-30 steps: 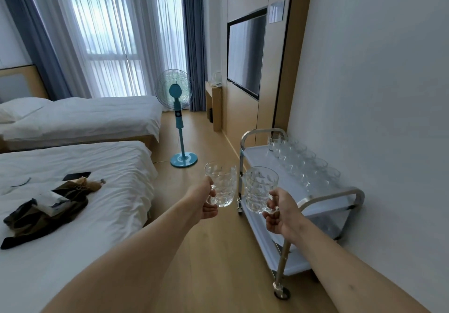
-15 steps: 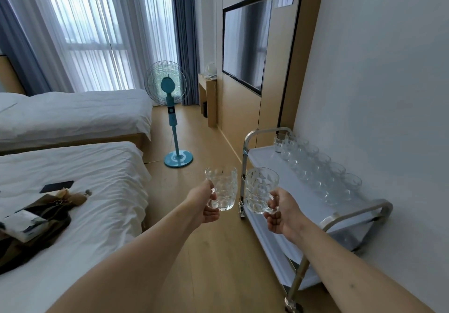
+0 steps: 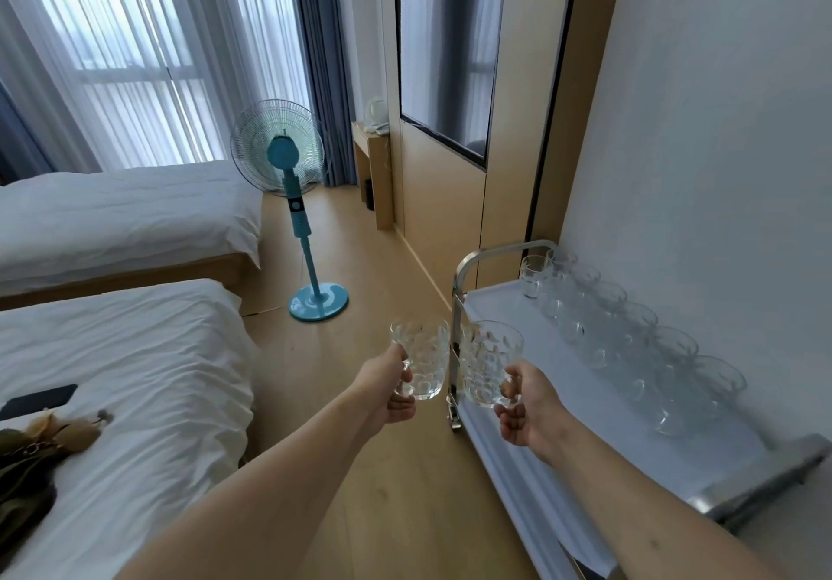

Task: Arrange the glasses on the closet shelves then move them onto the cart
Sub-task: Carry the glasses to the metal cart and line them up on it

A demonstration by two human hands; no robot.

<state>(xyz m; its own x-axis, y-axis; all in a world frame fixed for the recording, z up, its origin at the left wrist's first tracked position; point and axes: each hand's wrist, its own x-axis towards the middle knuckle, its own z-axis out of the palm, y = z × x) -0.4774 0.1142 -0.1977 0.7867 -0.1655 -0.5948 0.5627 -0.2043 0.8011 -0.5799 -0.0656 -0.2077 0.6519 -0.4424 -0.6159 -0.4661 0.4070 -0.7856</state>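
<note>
So we're standing by the cart [image 3: 504,309], which sits right against the white wall, and everything here is placed off that. Way off to the cart's left there's the near bed [image 3: 135,377] with a dark phone [image 3: 40,399] and some crumpled brownish fabric [image 3: 40,449] lying on it, and a second bed [image 3: 126,214] behind it toward the window. Between that far bed and the cart stands a teal pedestal fan [image 3: 288,165] on the wood floor. Just left of the cart's front rail, our left hand [image 3: 387,395] has its fingers wrapped around the handle of a dimpled glass mug [image 3: 421,361], held upright out over the floor. Right next to it, our right hand [image 3: 524,413] is gripping the handle of a second glass mug [image 3: 488,363], and that one hangs over the cart's near edge, above the white top tray. The two mugs are almost touching, can't tell if they actually are. Further along the tray, against the wall, there's a row of glasses [image 3: 630,336] lined up from the far rail toward us. Beyond the cart's far end a TV [image 3: 445,57] hangs on the wood panel.
</note>
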